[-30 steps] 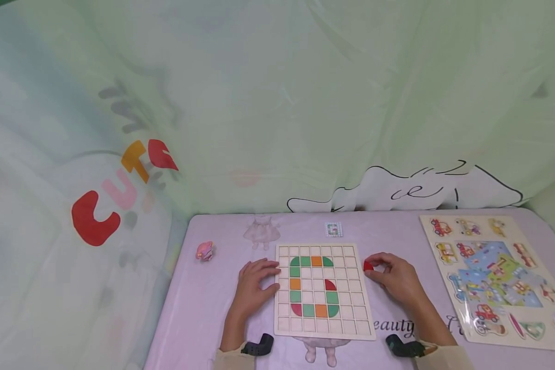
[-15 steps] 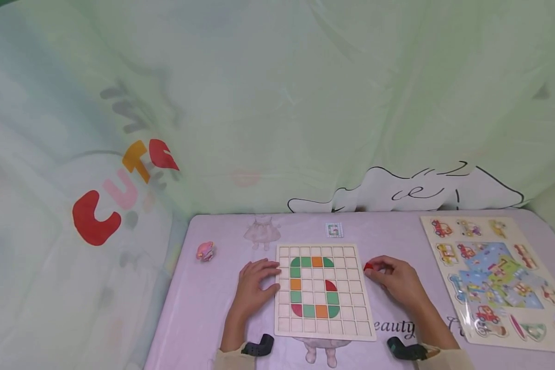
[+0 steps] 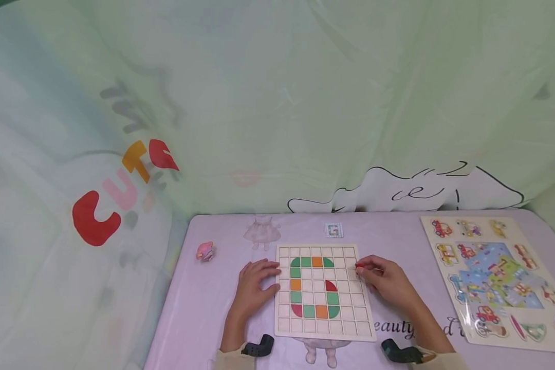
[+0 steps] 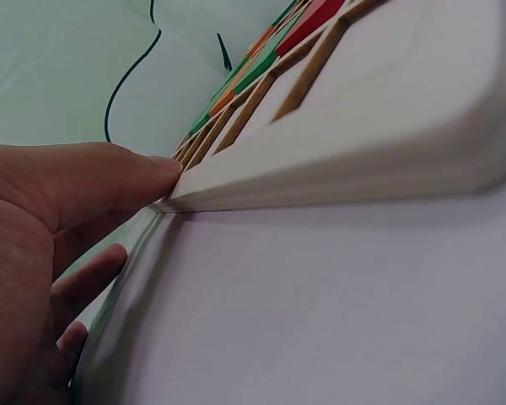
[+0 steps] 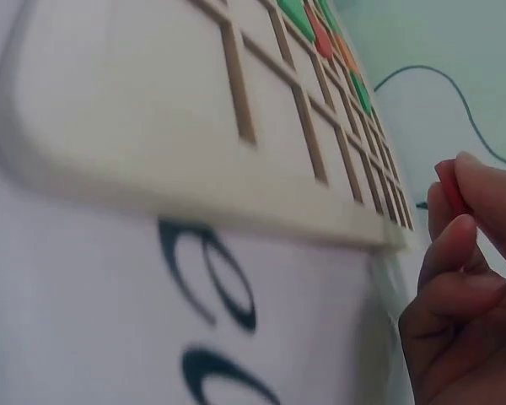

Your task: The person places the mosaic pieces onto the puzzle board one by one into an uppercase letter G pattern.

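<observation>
A square wooden grid board (image 3: 347, 299) lies on the table, with green, orange and red tiles set in its cells in an open ring shape. My left hand (image 3: 255, 282) rests at the board's left edge, fingers loosely extended; in the left wrist view its thumb (image 4: 143, 173) touches the rim. At the right edge, my right hand (image 3: 389, 280) pinches a small red tile (image 5: 449, 186) between thumb and fingers, held just over the board's border. Another red tile (image 3: 330, 286), quarter-round, sits in the grid at the ring's right side.
Behind the board lies a small pattern card (image 3: 334, 229) showing a similar ring. A pink figurine (image 3: 205, 251) stands at left. To the right, a vehicle picture puzzle (image 3: 499, 272) lies at a slant. A printed curtain (image 3: 282, 103) hangs behind the table.
My right hand has moved left with the red tile, from beside the board to over its right border. The left hand and the tiles in the grid have stayed put.
</observation>
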Motion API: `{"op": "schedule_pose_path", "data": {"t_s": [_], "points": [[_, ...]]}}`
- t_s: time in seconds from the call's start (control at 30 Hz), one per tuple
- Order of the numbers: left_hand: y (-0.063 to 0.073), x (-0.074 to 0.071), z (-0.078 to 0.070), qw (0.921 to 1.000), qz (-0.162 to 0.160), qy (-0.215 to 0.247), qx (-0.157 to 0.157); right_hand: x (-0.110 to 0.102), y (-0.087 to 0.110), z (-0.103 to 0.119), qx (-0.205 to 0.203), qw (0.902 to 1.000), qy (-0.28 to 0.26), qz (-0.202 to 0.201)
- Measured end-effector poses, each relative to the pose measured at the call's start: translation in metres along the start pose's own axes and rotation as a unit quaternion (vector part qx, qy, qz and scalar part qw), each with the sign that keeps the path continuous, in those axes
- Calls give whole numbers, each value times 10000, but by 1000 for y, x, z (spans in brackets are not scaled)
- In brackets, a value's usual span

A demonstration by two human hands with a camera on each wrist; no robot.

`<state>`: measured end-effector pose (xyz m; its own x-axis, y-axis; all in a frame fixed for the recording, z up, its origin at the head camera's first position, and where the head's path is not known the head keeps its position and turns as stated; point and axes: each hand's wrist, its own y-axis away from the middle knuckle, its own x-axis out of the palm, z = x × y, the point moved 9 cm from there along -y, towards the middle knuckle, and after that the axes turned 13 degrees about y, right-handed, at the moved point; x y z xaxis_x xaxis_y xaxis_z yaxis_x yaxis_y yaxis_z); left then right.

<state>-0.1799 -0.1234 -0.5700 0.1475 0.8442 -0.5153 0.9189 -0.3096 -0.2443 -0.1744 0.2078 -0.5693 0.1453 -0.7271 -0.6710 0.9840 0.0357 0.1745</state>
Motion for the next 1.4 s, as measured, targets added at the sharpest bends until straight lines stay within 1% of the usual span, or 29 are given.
{"op": "schedule_pose_path", "data": {"t_s": [0.13, 0.23, 0.37, 0.57, 0.77, 0.93, 1.13, 1.4], "points": [[0, 0, 0, 10000, -7, 28, -13, 10, -1, 10, -105, 9999, 14, 127], [0, 0, 0, 10000, -15, 35, -28, 20, -3, 15, -68, 9989, -331, 324], [0, 0, 0, 10000, -15, -9, 2, 30, -4, 24, -96, 9970, -638, 423], [0, 1, 1, 10000, 1, -33, -13, 41, -5, 35, -201, 9981, -411, 416], [1, 1, 1, 10000, -6, -81, -27, 54, -8, 44, -177, 9976, -459, 493], [0, 0, 1, 10000, -18, -58, -24, 62, -12, 47, -134, 9983, -382, 422], [1, 0, 2, 10000, -48, -7, 13, 66, -11, 48, 0, 9987, -278, 416], [0, 1, 3, 10000, -45, 47, 1, 67, -12, 48, 14, 9996, 47, 271]]}}
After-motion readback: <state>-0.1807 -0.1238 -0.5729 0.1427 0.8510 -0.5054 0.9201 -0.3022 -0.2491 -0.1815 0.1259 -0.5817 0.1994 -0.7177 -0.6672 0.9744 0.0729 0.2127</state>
